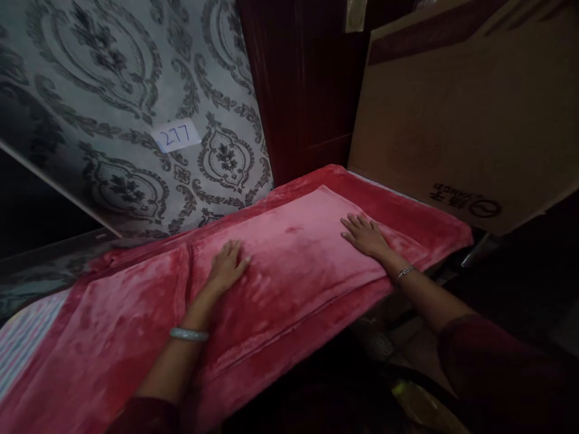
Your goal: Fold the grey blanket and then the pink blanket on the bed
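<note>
A plush pink-red fabric piece (289, 265), folded or cut to a rough rectangle, lies flat on a larger red plush cloth (407, 211). Toward its left end rests my left hand (226, 265), fingers spread, palm down, a pale bangle on the wrist. My right hand (363, 234) is laid flat near its right end, fingers apart, with a thin silver bracelet on that wrist. Neither hand grips anything. Whether the upper piece is a separate towel or a fold of the same cloth, I cannot tell.
Behind the surface stands a grey damask-patterned wall (181, 78) bearing a paper label (176, 135) marked 277. A dark red door (303, 84) is beside it. A large cardboard box (465, 114) stands at the right. Striped fabric (31, 331) shows at the left edge.
</note>
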A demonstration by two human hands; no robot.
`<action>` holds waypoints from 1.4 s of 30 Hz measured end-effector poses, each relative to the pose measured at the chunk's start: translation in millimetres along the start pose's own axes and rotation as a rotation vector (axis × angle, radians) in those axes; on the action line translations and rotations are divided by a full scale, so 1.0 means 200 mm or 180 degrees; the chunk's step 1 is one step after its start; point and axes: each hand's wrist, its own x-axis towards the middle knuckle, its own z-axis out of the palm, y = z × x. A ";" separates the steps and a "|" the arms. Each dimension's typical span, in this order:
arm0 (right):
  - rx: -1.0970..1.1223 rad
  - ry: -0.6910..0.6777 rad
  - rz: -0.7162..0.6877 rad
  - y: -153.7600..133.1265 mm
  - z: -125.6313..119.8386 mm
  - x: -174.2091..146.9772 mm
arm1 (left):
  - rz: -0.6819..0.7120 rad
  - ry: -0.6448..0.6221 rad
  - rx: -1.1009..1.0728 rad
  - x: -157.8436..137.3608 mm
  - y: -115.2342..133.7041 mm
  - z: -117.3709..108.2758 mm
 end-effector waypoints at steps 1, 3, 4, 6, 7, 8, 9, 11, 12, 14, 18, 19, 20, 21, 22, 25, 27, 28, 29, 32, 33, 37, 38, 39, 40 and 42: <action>0.0000 0.0008 -0.0003 0.00 0.01 0.00 | -0.0260 -0.0008 0.0151 0.04 -0.02 0.01; 0.0005 0.0019 -0.0015 0.02 0.02 0.01 | -0.0511 0.0007 0.0415 0.09 -0.05 0.04; 0.0013 0.0000 -0.0022 0.02 0.02 0.02 | -0.0538 0.0032 0.0512 0.10 -0.06 0.06; 0.0057 -0.0119 0.0034 0.02 0.00 0.05 | -0.0514 0.0073 0.0611 0.10 -0.08 0.09; 0.0097 -0.0169 0.0091 0.01 -0.01 0.07 | -0.0497 0.0086 0.0629 0.10 -0.08 0.10; 0.0144 -0.0192 0.0141 -0.02 -0.04 0.09 | -0.0489 0.0094 0.0642 0.10 -0.09 0.11; 0.0194 -0.0175 0.0151 -0.07 -0.06 0.11 | -0.0483 0.0108 0.0652 0.09 -0.09 0.12; 0.0295 -0.0094 -0.0043 -0.22 -0.12 0.16 | -0.0491 0.0134 0.0673 0.10 -0.09 0.12; 0.0355 -0.0080 -0.0272 -0.32 -0.14 0.18 | -0.0506 0.0150 0.0683 0.10 -0.09 0.12; 0.0523 -0.0207 -0.0893 -0.52 -0.15 0.23 | -0.0533 0.0151 0.0683 0.10 -0.09 0.11; 0.0737 -0.0501 -0.2073 -0.78 -0.08 0.37 | -0.0547 0.0099 0.0661 0.10 -0.10 0.12; 0.0722 -0.0509 -0.2129 -0.79 -0.07 0.42 | -0.0553 0.0092 0.0663 0.10 -0.11 0.12; 0.0692 -0.0492 -0.2044 -0.78 -0.05 0.48 | -0.0563 0.0089 0.0668 0.10 -0.11 0.13; 0.0655 -0.0460 -0.1850 -0.75 -0.04 0.54 | -0.0576 0.0081 0.0673 0.10 -0.12 0.13; 0.0620 -0.0417 -0.1599 -0.70 -0.04 0.61 | -0.0589 0.0060 0.0674 0.10 -0.12 0.13; 0.0541 -0.0302 -0.0911 -0.50 -0.04 0.79 | -0.0607 -0.0012 0.0665 0.10 -0.13 0.14; 0.0514 -0.0259 -0.0581 -0.36 -0.04 0.87 | -0.0606 -0.0022 0.0636 0.10 -0.13 0.14; 0.0506 -0.0248 -0.0423 -0.30 -0.04 0.90 | -0.0602 0.0001 0.0614 0.10 -0.13 0.14; 0.0506 -0.0242 -0.0279 -0.25 -0.04 0.92 | -0.0598 0.0031 0.0591 0.10 -0.13 0.14; 0.0578 -0.0232 0.0056 -0.14 -0.03 0.97 | -0.0584 0.0121 0.0545 0.10 -0.13 0.15; 0.0624 -0.0219 0.0130 -0.12 -0.03 0.97 | -0.0579 0.0134 0.0538 0.10 -0.14 0.15; 0.0845 -0.0066 0.0412 -0.08 -0.04 0.99 | -0.0569 0.0151 0.0535 0.10 -0.15 0.16; 0.0907 -0.0013 0.0527 -0.07 -0.04 1.00 | -0.0578 0.0140 0.0537 0.10 -0.15 0.16; 0.0978 0.0027 0.0649 -0.07 -0.05 1.00 | -0.0597 0.0118 0.0539 0.11 -0.15 0.16; 0.1060 0.0042 0.0766 -0.05 -0.06 1.01 | -0.0617 0.0096 0.0540 0.11 -0.15 0.16; 0.1245 -0.0017 0.0935 -0.03 -0.07 1.03 | -0.0645 0.0065 0.0534 0.11 -0.15 0.16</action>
